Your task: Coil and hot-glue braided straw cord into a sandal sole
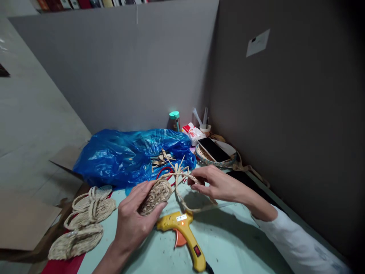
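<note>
My left hand (137, 217) is closed around a coiled oval sole of braided straw (157, 196), held above the table. From it a loose straw braid (184, 174) runs to the right, and my right hand (211, 182) pinches that braid between thumb and fingers. The braid loops down in front and frayed ends stick up behind it. Below the hands lies a yellow glue gun (186, 232) with an orange trigger. At the left are several finished-looking braided straw slippers (76, 239), lying in a row.
A blue plastic bag (114, 156) with straw pieces fills the back of the pale green table (228, 243). A phone (213, 149) rests on a round basket at the back right, near a teal-lidded jar (175, 121) and a cup of sticks (205, 129). Grey partitions stand behind and right.
</note>
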Motion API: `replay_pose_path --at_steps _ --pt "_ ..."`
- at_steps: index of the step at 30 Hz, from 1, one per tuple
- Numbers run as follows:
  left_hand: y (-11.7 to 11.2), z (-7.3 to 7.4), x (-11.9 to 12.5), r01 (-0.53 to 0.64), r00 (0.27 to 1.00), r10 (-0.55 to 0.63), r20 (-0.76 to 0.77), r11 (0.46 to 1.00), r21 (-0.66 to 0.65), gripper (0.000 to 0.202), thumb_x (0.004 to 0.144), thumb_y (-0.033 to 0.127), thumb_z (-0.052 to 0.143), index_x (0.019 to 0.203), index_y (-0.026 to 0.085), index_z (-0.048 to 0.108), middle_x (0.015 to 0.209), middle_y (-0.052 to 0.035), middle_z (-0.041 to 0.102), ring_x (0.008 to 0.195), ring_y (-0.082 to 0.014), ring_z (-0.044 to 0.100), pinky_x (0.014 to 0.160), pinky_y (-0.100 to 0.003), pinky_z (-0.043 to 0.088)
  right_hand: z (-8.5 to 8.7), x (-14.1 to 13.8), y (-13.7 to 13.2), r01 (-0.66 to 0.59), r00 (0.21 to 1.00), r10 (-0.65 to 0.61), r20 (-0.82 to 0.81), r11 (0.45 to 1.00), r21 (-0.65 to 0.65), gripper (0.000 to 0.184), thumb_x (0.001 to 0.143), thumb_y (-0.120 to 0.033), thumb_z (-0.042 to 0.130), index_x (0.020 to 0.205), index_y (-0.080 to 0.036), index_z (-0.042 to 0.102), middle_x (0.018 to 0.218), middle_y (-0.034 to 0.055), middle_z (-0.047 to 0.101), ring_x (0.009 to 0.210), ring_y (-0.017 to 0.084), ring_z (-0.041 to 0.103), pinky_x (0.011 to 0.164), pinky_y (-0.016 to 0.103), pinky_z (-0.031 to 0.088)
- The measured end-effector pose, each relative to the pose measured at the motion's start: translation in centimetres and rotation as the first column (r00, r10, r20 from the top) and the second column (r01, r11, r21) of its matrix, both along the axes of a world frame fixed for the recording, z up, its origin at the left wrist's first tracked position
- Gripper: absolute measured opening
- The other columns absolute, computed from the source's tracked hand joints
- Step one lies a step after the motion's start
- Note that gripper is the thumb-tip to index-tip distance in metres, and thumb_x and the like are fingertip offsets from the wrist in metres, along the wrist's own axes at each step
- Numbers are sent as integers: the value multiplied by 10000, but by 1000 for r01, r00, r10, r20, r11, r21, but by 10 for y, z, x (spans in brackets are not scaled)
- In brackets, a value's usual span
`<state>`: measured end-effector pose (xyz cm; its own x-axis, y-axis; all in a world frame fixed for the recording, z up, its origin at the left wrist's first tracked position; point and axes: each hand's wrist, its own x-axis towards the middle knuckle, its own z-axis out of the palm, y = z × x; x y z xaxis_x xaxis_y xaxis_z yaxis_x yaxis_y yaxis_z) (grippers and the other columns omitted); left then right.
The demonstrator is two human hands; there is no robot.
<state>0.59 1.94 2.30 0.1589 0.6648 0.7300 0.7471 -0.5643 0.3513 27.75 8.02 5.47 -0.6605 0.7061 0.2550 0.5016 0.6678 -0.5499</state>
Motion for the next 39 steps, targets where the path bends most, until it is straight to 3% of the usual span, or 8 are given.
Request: replay_pose_path --at_steps 5,10,14,19,25,28,32,39 --pt "0 -6 -4 -8 1000 8 13 1000 9 382 802 347 759 1139 167 749 1050 -126 810 935 -301 783 853 -405 648 22 10 13 62 982 -79 173 993 105 202 932 -266 652 754 -172 665 572 -45 549 509 97 452 504 231 322" --pt "-1 -13 -7 11 1000 -10 -9 1000 19 389 802 360 756 1128 149 745 1044 -140 810 942 -317 785 858 -413 652 67 -1 56 121 923 -240 300 923 366 78 940 -215 672 901 -175 726 858 40 706 801 168 642 714 299 510" --pt "-2 -11 -6 28 1000 -27 -9 999 41 382 816 358 745 1133 146 735 1056 -146 807 942 -316 785 860 -418 653 101 -38 96 117 874 -336 351 847 519 205 996 -331 630 1110 -167 677 1160 77 684 1036 205 665 924 423 565" --pt "-3 -6 -8 22 1000 -23 13 995 98 350 848 374 721 1122 156 728 1035 -127 811 912 -296 791 838 -386 659 134 -100 124 212 839 -473 270 740 638 299 983 -386 647 1172 -155 656 1174 87 674 1026 220 672 896 432 575" --pt "-6 -5 -18 -103 993 88 78 973 206 393 858 340 731 1184 124 695 1084 -143 796 995 -274 773 910 -347 628 164 -163 117 154 926 -351 136 684 713 260 1043 -301 527 1172 -114 652 1188 199 657 1110 357 634 921 475 492" --pt "-9 -8 -18 -76 995 56 84 963 257 438 834 250 756 1245 128 666 1130 -129 778 1078 -259 741 989 -348 591 154 -184 114 75 959 -246 141 700 710 320 1082 -307 425 1331 -143 542 1344 172 579 1202 317 570 981 447 460" --pt "-12 -15 -18 -31 988 -8 154 968 250 571 794 137 779 1342 148 620 1236 -113 730 1178 -245 685 1058 -349 546 104 -190 125 -81 942 -135 306 796 600 532 988 -305 635 1463 -163 442 1298 129 621 1240 311 552 1029 503 461" --pt "-13 -7 -14 26 986 -74 150 954 298 572 776 84 766 1326 107 614 1190 -115 724 1179 -246 663 1078 -379 527 30 -144 115 -157 903 22 428 946 282 386 997 -410 619 1305 -178 598 1266 103 640 1063 233 664 910 453 579"
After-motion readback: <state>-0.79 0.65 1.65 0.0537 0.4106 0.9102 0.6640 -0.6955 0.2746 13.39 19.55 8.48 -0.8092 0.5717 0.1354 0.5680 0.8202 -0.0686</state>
